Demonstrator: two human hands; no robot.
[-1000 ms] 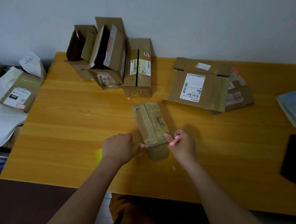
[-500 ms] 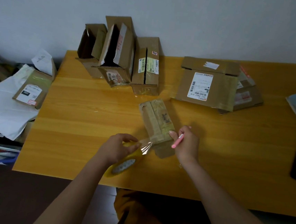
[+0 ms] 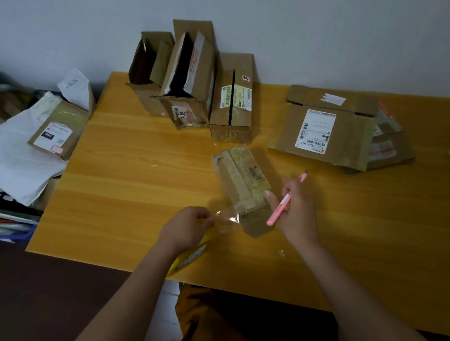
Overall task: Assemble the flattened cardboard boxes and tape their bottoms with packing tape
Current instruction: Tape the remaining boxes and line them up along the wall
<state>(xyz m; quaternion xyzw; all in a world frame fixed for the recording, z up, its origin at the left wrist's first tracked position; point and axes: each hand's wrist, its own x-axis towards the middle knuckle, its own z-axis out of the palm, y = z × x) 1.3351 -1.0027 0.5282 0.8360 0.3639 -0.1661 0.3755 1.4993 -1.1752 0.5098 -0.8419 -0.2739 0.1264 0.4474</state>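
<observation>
Taping small box (image 3: pixel 240 181) at frame centre: left hand (image 3: pixel 185 228) curls round tape roll (image 3: pixel 188 254), strip (image 3: pixel 227 218) stretched taut to box's near end; right hand (image 3: pixel 295 213) grips pink cutter (image 3: pixel 284 203), forefinger pressing box; risk: slack strip wrinkles or self-sticks before cutting.
</observation>
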